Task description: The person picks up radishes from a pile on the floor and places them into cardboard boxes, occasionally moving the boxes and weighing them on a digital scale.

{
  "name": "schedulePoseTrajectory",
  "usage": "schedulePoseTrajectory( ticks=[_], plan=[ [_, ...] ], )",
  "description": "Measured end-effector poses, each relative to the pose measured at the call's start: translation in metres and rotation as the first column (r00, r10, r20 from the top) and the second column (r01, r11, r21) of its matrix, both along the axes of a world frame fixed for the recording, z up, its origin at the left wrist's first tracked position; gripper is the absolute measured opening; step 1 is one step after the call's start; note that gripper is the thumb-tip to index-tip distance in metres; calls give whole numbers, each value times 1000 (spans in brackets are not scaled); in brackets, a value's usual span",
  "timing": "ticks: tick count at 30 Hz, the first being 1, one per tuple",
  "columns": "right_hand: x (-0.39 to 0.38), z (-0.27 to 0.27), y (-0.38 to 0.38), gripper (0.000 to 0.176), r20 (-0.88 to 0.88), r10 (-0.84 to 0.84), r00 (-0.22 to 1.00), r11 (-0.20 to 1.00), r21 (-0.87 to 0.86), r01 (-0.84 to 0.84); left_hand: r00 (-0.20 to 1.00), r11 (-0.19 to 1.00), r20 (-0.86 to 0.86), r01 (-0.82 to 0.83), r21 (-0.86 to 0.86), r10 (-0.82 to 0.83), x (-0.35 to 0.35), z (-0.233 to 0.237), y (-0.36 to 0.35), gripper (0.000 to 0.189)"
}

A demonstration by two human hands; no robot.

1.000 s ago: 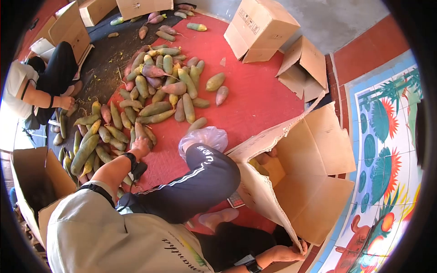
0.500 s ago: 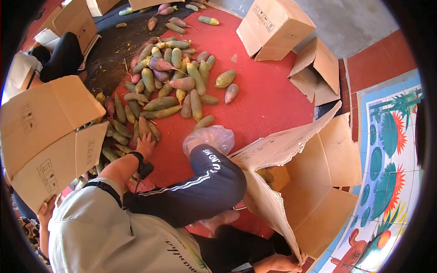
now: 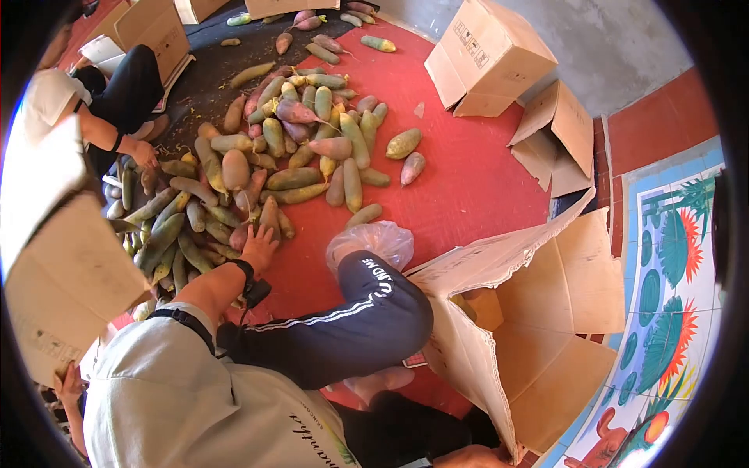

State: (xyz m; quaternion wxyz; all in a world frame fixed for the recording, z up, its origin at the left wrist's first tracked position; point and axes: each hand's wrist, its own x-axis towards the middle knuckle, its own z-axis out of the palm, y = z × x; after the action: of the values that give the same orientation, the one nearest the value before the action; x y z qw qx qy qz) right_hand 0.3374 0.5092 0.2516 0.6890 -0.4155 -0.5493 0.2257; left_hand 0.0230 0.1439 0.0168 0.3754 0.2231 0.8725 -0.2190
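My left hand (image 3: 258, 248), a strap and small black device at its wrist, reaches to the near edge of a heap of long green and reddish radishes (image 3: 294, 178). Its fingers are spread against radishes there. At the bottom edge my right hand (image 3: 473, 457), partly cut off, grips the lower edge of an open cardboard box (image 3: 460, 351) standing on its side to my right. A few pale pieces show deep inside that box. My bent knee lies between both hands, beside a clear plastic bag (image 3: 384, 240).
At left, another person's hand (image 3: 70, 385) holds a tilted cardboard box (image 3: 74, 281). Farther back, a seated person's hand (image 3: 143, 154) touches the heap. Two boxes (image 3: 488, 58) stand near the wall; loose radishes (image 3: 404, 143) lie on the red mat (image 3: 468, 179).
The box at left has swung down and leftward, uncovering more radishes. The seated person's hand has come into view at the heap. My left hand remains at the heap's edge, fingers more spread.
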Motion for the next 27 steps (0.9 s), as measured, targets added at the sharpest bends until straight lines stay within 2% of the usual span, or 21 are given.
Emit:
schedulePoseTrajectory(
  ticks=[1,2,4,5,6,9,10,12,13,14,16,17,18,20,24,25,26,27],
  plan=[
    [1,0,-1,55,6,-4,1000,1000,2,4,999,1000,-41,-7,-20,6,1,6,2,83],
    [4,0,0,56,9,-7,1000,1000,-5,7,999,1000,-39,-7,-19,6,1,-8,-5,83],
    [8,-1,0,56,20,-7,1000,1000,-9,7,971,992,-227,-48,117,74,-2,-47,-32,68],
    [9,-2,1,56,11,-8,1000,1000,-16,8,959,993,-282,2,120,32,0,-47,-39,56],
    [10,-3,2,57,-8,-9,1000,999,-31,9,959,993,-282,2,119,32,0,-41,-40,56],
    [8,-2,0,59,24,-60,998,998,-24,60,956,979,-228,-159,127,185,-2,-14,-43,48],
    [8,-2,0,59,27,-61,998,998,-23,61,957,979,-224,-159,127,185,-5,-20,-47,48],
    [6,-3,1,59,30,-90,995,996,-16,91,825,843,-233,-439,310,515,-11,-33,-58,46],
    [6,-3,2,59,32,-90,995,996,-15,90,777,824,-309,-442,355,549,-11,-36,-61,40],
    [5,-3,2,59,27,-88,996,996,-9,88,777,823,-306,-444,354,550,-13,-37,-63,40],
    [7,-4,3,58,27,-87,996,996,-3,87,615,665,-303,-527,529,728,-22,-35,-66,37],
    [8,-6,4,57,-5,-78,997,997,-9,78,561,622,-302,-560,547,771,-28,-34,-66,43],
    [9,-7,6,57,-37,-70,997,997,-14,69,562,621,-299,-560,548,771,-34,-38,-67,43],
    [12,-9,9,56,-26,-70,997,997,-18,69,403,547,-380,-497,674,833,-43,-52,-72,53],
    [16,-11,11,54,-23,-33,999,999,-44,32,333,502,-379,-485,716,863,-55,-23,-61,61],
    [12,-11,10,54,-19,-37,999,999,-24,36,321,500,-384,-496,710,865,-58,-16,-60,51],
    [10,-10,10,54,-15,-40,999,999,-17,39,321,499,-384,-497,710,866,-64,-18,-63,51],
    [7,-8,9,54,-9,-38,999,999,-14,38,349,442,-278,-615,653,895,-71,-25,-70,42]
  ],
)
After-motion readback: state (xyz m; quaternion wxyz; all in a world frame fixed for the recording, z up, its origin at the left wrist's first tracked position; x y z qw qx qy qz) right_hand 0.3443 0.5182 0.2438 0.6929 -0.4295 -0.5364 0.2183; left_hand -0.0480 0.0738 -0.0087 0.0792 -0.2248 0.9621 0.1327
